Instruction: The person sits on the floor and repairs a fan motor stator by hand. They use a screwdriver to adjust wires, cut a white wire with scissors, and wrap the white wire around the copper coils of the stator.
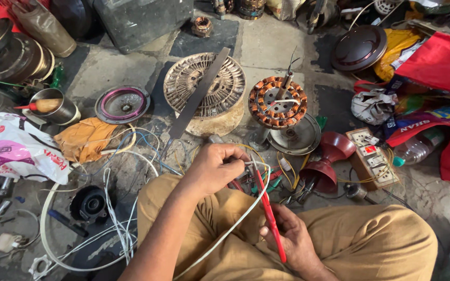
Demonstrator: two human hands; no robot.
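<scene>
Left hand [215, 167] pinching white wire [235, 224] near lap, right hand [291, 240] gripping red-handled cutters [267, 208] at its end: risk of slipped jaws nicking fingertips, or cutting strands.

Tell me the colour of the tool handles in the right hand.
Red handles, gripped by the right hand; head view shows them best.

Pliers [270, 218]: red handles. Cable [220, 237]: white. Stator [277, 102] beyond pliers: orange-copper windings. Cloth [84, 138] left of stator: mustard.
</scene>
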